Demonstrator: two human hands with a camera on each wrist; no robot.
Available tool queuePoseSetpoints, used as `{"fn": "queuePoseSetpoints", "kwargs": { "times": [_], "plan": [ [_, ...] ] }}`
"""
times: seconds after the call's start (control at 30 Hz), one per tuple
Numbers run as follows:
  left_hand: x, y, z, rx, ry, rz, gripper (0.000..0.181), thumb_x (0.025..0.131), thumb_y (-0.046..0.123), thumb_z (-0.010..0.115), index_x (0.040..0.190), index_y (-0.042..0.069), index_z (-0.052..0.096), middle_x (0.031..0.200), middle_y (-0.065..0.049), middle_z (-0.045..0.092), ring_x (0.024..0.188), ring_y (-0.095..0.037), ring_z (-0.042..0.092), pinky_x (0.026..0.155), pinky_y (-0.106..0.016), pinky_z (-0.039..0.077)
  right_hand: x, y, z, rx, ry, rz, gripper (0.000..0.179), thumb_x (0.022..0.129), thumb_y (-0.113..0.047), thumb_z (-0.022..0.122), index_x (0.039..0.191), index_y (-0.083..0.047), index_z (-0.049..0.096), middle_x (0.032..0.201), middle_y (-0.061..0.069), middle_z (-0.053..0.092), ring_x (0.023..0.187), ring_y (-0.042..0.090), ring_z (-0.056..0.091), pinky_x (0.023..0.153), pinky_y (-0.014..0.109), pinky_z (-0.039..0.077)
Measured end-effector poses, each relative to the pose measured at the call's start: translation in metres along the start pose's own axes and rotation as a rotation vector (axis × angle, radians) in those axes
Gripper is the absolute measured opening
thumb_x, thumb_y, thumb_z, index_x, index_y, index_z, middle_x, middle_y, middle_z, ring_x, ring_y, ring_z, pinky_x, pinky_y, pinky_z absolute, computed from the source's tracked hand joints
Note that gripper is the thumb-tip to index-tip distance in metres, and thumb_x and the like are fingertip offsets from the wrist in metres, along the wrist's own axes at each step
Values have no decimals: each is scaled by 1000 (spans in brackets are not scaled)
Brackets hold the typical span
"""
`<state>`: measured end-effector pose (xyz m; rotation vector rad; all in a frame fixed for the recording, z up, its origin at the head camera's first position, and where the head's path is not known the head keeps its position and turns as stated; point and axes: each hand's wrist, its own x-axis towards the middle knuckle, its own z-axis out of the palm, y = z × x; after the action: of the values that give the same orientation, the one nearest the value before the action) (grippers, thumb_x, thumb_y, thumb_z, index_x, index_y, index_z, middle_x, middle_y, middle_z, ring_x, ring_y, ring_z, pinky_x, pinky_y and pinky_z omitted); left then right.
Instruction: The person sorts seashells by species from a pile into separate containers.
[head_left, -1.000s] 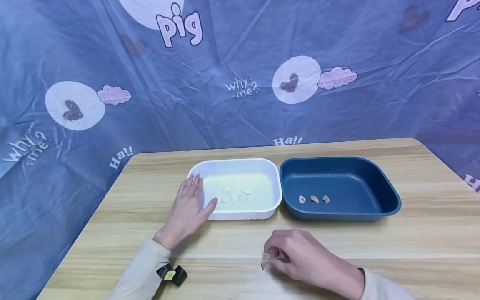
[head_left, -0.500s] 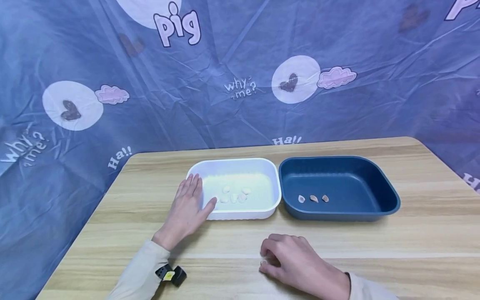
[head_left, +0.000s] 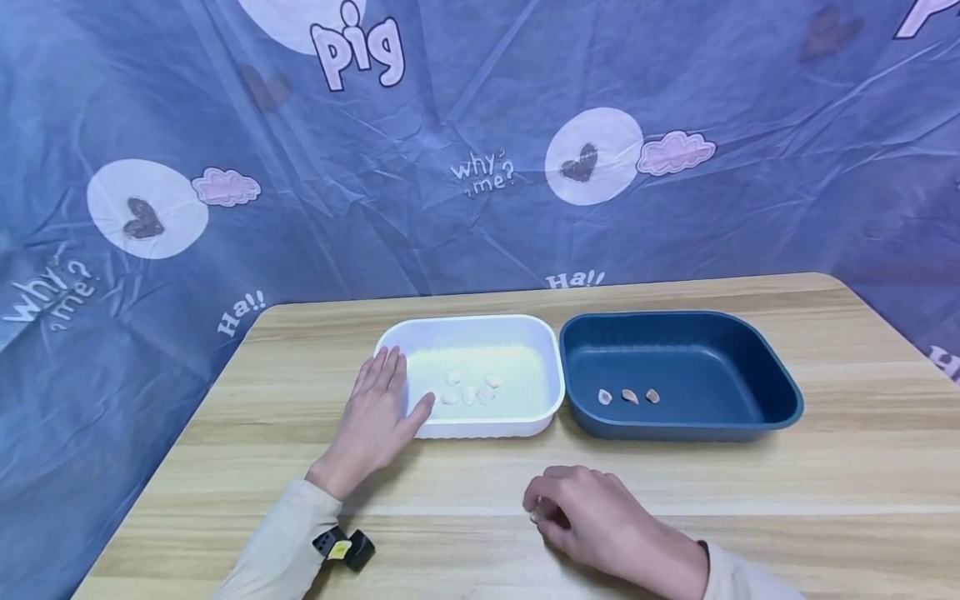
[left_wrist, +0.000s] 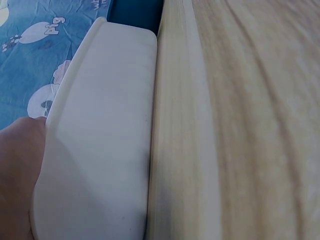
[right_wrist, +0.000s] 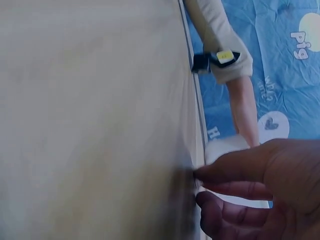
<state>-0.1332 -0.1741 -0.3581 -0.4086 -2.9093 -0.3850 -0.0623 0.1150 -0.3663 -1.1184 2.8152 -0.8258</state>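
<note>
My right hand [head_left: 592, 521] is over the table in front of the two bins, thumb and fingertips pinching a small pale shell [head_left: 534, 517]. Most of that shell is hidden by the fingers; the right wrist view shows only a sliver of it. My left hand [head_left: 375, 408] rests on the left side of the white bin [head_left: 480, 429], fingers straight and thumb over the front rim. Several whitish shells [head_left: 469, 395] lie inside that bin. Three darker, brownish shells [head_left: 629, 397] lie in a row in the dark blue bin [head_left: 682, 434].
Both bins stand side by side, touching or nearly so, on a wood-grain table [head_left: 862, 467]. Behind the table hangs a blue printed cloth [head_left: 420, 225]. A black wrist camera [head_left: 345, 548] is strapped at my left sleeve.
My right thumb and fingers have closed on the small shell at the tabletop and now hold it. The left hand and both bins have stayed in place.
</note>
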Motion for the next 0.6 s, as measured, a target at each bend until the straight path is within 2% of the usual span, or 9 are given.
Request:
{"fn": "queuePoseSetpoints", "kwargs": {
  "times": [0.23,0.6],
  "plan": [
    [-1,-1,0,0,1,3,79,98,49,41,144,-13,29,153,-27,25,144,-37,16,119,-46,9,2,6,-4,72,-45,5,19,77,-9,75,80,-24,65,73,-21,50,67,-5,45,57,18,41],
    [-2,-3,1,-6,14,16,78,98,49,42,143,-14,30,152,-28,27,144,-39,18,119,-47,9,2,6,-5,51,-54,-15,13,77,-14,77,78,-22,66,71,-21,49,64,-6,44,56,15,40]
  ]
}}
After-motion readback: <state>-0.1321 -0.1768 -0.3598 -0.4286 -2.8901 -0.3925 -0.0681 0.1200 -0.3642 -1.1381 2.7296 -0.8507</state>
